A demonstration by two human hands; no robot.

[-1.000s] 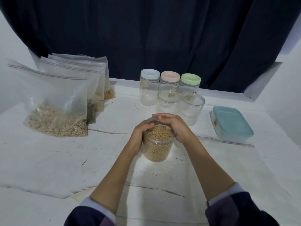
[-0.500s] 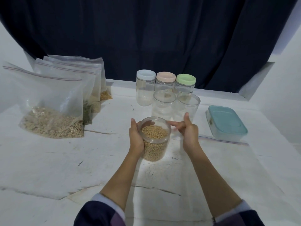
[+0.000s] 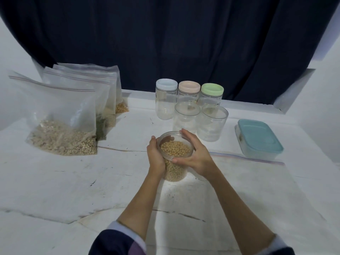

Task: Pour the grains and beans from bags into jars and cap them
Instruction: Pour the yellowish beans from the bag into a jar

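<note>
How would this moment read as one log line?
step: capping | jar: full of beans, clear lid on | left hand: grips jar | right hand: grips lid

one view only: a wide-angle camera mounted on the person's head, facing forward and tilted down across the white table [image 3: 55, 190]. both forearms enter from the bottom edge and meet near frame centre, close to the lens. the far table edge and the dark curtain [image 3: 174, 37] fill the upper half, farther off. straight lines bow toward the frame borders, consistent with wide-angle optics. no second view is supplied, so no shared region exists.
</note>
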